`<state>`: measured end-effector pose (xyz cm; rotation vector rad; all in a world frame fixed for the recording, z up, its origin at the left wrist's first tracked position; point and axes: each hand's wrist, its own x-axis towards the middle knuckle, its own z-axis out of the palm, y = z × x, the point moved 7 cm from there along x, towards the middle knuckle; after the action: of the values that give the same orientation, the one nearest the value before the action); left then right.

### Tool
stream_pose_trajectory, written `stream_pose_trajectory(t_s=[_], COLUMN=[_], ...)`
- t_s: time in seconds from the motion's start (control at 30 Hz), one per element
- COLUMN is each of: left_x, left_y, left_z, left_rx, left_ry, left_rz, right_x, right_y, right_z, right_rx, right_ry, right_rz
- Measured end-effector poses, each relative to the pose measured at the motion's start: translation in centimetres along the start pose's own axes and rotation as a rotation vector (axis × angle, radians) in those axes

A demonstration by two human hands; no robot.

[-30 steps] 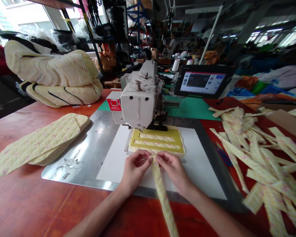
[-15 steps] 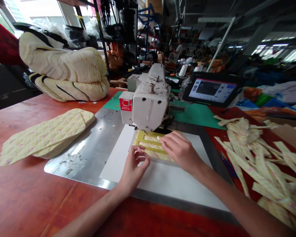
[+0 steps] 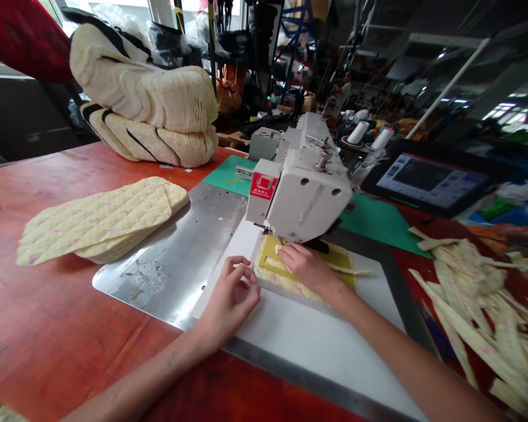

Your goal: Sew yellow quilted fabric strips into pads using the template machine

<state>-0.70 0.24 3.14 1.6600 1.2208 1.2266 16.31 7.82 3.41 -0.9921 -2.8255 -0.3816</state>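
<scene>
My right hand (image 3: 305, 266) pinches a pale yellow fabric strip (image 3: 352, 271) over the yellow slotted template (image 3: 341, 258). The strip's near end shows at my fingertips, and its tail runs out to the right past the hand. Under the template lies a quilted yellow fabric piece (image 3: 286, 283) on a white plate (image 3: 290, 334), just in front of the sewing machine head (image 3: 310, 202). To the left of the template, my left hand (image 3: 233, 296) hovers above the plate with loosely curled fingers apart and nothing in them. My right fingers hide part of the slots.
A stack of quilted pieces (image 3: 101, 220) lies left of the metal bed (image 3: 167, 258), with larger bundles (image 3: 149, 111) behind. On the right are loose fabric strips (image 3: 475, 299) and a tilted control screen (image 3: 431, 179). Thread cones (image 3: 358, 133) stand behind the machine.
The view has swung, so the machine sits farther right in it. My right hand has come lower over the template, and the strip's tail now shows on its right. The left hand stays loosely curled.
</scene>
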Motion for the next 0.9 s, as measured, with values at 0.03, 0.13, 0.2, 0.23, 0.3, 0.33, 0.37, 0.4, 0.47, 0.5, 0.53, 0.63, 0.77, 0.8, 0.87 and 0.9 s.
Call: stream_pose_trajectory(t_s=[0.03,0.13,0.2,0.23,0.3,0.33,0.37,0.4,0.47,0.5,0.53,0.63,0.77,0.8,0.87,0.9], left_x=[0.2,1.0,1.7,2.0,2.9,3.4,3.9,4.3,5.2,5.6,5.9,6.3,6.3,6.2,6.1,6.1], left_y=[0.0,0.2,0.3,0.4,0.6,0.8,0.9,0.8,0.6,0.4,0.2,0.0,0.1,0.1,0.2,0.3], left_z=[0.0,0.1,0.3,0.5,1.2,1.8,2.4,3.1,4.3,4.8,5.2,5.7,5.7,5.8,5.9,5.9], left_rx=[0.008,0.060,0.145,0.199,0.316,0.376,0.437,0.500,0.632,0.694,0.751,0.876,0.941,0.948,0.959,0.964], left_ry=[-0.018,-0.082,-0.125,-0.148,-0.198,-0.228,-0.262,-0.296,-0.356,-0.381,-0.400,-0.418,-0.382,-0.373,-0.349,-0.338], left_rz=[0.019,0.089,0.144,0.177,0.268,0.323,0.377,0.427,0.516,0.554,0.590,0.665,0.639,0.623,0.600,0.592], right_x=[0.1,0.3,0.4,0.3,-0.1,-0.4,-0.8,-1.2,-2.0,-2.3,-2.6,-3.2,-3.8,-4.0,-4.7,-5.0], right_y=[0.0,-0.3,-0.7,-0.9,-1.2,-1.3,-1.4,-1.5,-1.6,-1.6,-1.5,-1.4,-0.8,-0.5,0.0,0.1], right_z=[0.0,-0.3,-0.3,-0.3,-0.1,-0.1,0.0,0.0,0.1,0.1,0.2,0.3,0.4,0.3,0.0,-0.1], right_rx=[-0.019,-0.034,-0.018,-0.006,0.029,0.056,0.088,0.122,0.186,0.210,0.227,0.266,0.321,0.319,0.283,0.258], right_ry=[-0.021,-0.051,-0.044,-0.033,0.000,0.023,0.052,0.083,0.141,0.162,0.174,0.185,0.218,0.243,0.298,0.314], right_rz=[0.006,0.020,0.032,0.047,0.096,0.126,0.155,0.181,0.225,0.244,0.259,0.269,0.277,0.299,0.357,0.381])
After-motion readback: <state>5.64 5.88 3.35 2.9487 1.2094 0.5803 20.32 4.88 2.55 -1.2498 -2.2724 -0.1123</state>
